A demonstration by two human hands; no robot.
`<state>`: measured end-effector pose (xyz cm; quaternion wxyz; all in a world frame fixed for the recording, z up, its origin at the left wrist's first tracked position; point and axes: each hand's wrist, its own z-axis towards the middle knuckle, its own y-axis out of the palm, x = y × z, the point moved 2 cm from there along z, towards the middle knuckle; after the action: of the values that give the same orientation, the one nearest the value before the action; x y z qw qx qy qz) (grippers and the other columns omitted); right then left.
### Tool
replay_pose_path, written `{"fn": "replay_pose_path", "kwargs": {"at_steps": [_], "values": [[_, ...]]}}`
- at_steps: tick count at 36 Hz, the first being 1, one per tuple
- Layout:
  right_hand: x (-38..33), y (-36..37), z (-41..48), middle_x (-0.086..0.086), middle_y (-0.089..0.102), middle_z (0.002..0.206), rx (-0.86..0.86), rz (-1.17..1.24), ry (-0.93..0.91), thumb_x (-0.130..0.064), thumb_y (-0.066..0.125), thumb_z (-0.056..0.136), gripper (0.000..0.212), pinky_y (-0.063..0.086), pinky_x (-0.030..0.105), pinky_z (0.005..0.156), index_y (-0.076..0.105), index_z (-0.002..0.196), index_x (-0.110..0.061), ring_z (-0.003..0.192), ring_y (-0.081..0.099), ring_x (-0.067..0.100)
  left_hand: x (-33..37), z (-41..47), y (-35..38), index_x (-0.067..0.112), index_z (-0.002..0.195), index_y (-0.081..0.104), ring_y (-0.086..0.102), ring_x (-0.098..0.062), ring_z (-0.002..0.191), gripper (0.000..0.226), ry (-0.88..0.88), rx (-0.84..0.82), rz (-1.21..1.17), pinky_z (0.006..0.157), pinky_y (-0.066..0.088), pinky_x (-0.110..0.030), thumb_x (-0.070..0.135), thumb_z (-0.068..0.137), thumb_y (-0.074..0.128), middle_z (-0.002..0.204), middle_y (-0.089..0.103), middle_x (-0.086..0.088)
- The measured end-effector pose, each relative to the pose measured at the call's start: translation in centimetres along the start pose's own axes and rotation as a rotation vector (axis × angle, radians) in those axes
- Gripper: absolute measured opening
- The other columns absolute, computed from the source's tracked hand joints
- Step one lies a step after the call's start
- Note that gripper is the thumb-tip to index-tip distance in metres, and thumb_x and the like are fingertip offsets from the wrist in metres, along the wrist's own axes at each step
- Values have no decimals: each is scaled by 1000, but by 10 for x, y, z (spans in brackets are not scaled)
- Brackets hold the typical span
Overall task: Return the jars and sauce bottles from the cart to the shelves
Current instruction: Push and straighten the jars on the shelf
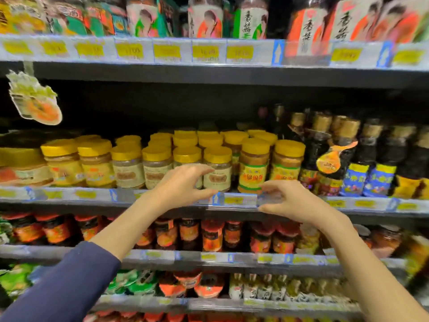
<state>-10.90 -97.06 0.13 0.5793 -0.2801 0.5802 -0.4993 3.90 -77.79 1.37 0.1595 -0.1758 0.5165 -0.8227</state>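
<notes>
The middle shelf (69,202) carries rows of yellow-lidded jars. My left hand (183,185) is raised in front of them, thumb and fingers spread in a loose curve. Its fingertips lie at the left side of a pale-labelled jar (219,169) that stands on the shelf's front edge. The jar is not lifted. My right hand (291,202) hovers lower, in front of the price rail (239,201), fingers loosely curved round nothing. Right of it stand two jars with green-and-yellow labels (254,168). The cart is out of view.
Dark sauce bottles (343,156) with gold caps fill the right of the middle shelf. Red-lidded chilli jars (211,235) line the shelf below, packets and jars the shelves under that. Tall bottles (205,17) stand on the top shelf. A paper tag (34,101) hangs at the upper left.
</notes>
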Motion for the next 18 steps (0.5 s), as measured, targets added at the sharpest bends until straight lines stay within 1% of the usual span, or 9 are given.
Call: {"fn": "replay_pose_path", "kwargs": {"at_steps": [3, 7, 9, 11, 13, 15, 18], "values": [[4, -14, -3, 4, 54, 134, 68, 7, 42, -31, 73, 78, 66, 41, 23, 96, 47, 135, -14, 122, 51, 17, 8, 18, 7, 23, 137, 43, 48, -15, 126, 62, 72, 3, -34, 100, 43, -35, 51, 83, 59, 137, 51, 6], [13, -28, -5, 5, 52, 136, 207, -92, 48, -30, 75, 76, 67, 40, 28, 97, 48, 134, -12, 124, 50, 19, 22, 37, 16, 23, 139, 40, 47, -13, 126, 66, 143, 35, -90, 100, 42, -32, 48, 83, 61, 139, 49, 4], [18, -33, -4, 4, 50, 138, 248, -99, 40, -29, 75, 76, 67, 37, 25, 98, 47, 135, -14, 126, 47, 18, 27, 45, 18, 22, 140, 38, 48, -14, 125, 67, 171, 65, -111, 99, 43, -32, 46, 83, 63, 139, 48, 4], [24, -37, -2, 3, 49, 138, 295, -114, 16, -26, 75, 76, 66, 35, 22, 98, 47, 134, -15, 126, 46, 17, 31, 53, 21, 21, 141, 36, 46, -15, 127, 69, 200, 82, -134, 101, 43, -33, 43, 83, 64, 141, 46, 2], [30, -40, 1, 4, 48, 136, 334, -140, -10, -24, 76, 75, 66, 37, 24, 98, 48, 134, -15, 124, 47, 18, 33, 60, 23, 20, 143, 33, 42, -16, 130, 72, 216, 101, -145, 104, 41, -36, 41, 82, 66, 143, 44, 1], [35, -41, 4, 3, 47, 134, 364, -149, -22, -23, 75, 75, 67, 39, 25, 97, 46, 135, -17, 122, 48, 19, 35, 68, 25, 20, 143, 32, 41, -17, 130, 73, 214, 124, -145, 104, 41, -36, 41, 82, 66, 142, 44, -1], [39, -44, 6, 3, 42, 134, 426, -158, -24, -21, 73, 78, 67, 44, 29, 92, 43, 138, -17, 112, 50, 19, 39, 76, 27, 17, 143, 31, 41, -18, 130, 73, 202, 162, -164, 104, 41, -36, 38, 82, 66, 142, 41, -3]]}}
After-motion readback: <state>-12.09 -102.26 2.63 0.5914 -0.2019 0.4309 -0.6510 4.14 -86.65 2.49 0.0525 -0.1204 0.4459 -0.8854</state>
